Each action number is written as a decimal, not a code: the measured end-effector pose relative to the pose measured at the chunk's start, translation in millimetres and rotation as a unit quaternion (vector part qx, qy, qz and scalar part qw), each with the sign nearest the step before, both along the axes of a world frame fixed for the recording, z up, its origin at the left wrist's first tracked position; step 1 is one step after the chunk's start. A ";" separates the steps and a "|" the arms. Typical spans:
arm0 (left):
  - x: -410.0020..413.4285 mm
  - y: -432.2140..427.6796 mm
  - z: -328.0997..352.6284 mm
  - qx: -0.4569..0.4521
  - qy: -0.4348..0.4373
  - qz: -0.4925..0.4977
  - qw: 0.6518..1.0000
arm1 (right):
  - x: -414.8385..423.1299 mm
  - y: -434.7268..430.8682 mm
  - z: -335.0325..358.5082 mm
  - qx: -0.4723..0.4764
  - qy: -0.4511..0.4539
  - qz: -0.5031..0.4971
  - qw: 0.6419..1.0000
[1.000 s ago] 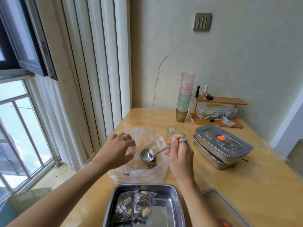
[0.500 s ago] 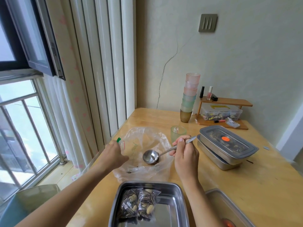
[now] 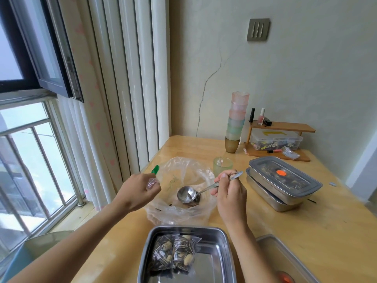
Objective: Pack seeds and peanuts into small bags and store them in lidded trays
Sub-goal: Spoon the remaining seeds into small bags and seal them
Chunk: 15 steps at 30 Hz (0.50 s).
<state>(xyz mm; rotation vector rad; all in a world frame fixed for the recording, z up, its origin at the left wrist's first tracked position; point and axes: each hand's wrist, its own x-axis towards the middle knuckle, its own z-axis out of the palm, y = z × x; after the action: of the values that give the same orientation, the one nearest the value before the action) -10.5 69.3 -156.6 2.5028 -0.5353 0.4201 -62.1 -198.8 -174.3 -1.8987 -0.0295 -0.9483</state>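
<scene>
Here, left hand (image 3: pixel 138 190) fingers pinch a barely discernible small bag (image 3: pixel 153 182), right hand (image 3: pixel 230 193) clamps the spoon (image 3: pixel 186 194).

Stacked cups (image 3: pixel 236 121) by wall (image 3: pixel 306 68), wooden rack (image 3: pixel 281 127) w/ polish bottles (image 3: pixel 261 116), clear box (image 3: pixel 275 140) under; curtain (image 3: pixel 122 78) left.

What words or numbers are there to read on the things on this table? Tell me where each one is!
No text here can be read for certain.
The green print on the crinkly clear plastic bag, gripped by the left hand: too blurred.
The yellow label on the clear plastic storage box: too small.
The round orange sticker on the grey-rimmed tray lid: no letters show.
The shiny metal spoon in the right hand: no marks show.
</scene>
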 end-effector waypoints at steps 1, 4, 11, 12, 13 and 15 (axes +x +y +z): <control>-2.3 3.0 1.6 0.004 0.010 -0.002 1.000 | -0.2 0.5 -0.2 -0.001 0.000 0.001 1.000; -4.1 11.0 -0.7 0.025 0.067 -0.043 0.996 | -1.0 1.3 -0.3 -0.001 0.004 0.005 1.000; 1.1 12.4 -23.3 0.112 0.116 -0.080 0.984 | -3.1 0.0 -2.0 0.001 0.022 0.006 1.000; 1.2 11.2 -25.2 0.115 0.115 -0.080 0.983 | -3.0 -0.2 -2.3 0.001 0.023 0.005 1.000; 1.4 9.8 -26.3 0.116 0.114 -0.077 0.984 | -2.6 -0.2 -2.5 0.001 0.025 0.004 1.000; 3.1 8.1 -28.1 0.118 0.116 -0.067 0.984 | -2.5 0.1 -2.5 0.002 0.031 0.003 1.000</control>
<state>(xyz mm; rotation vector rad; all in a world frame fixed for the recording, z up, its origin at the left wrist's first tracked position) -7.4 77.4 -184.7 2.6716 -0.6874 0.0131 -64.6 -198.7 -176.8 -1.9220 0.0029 -0.8841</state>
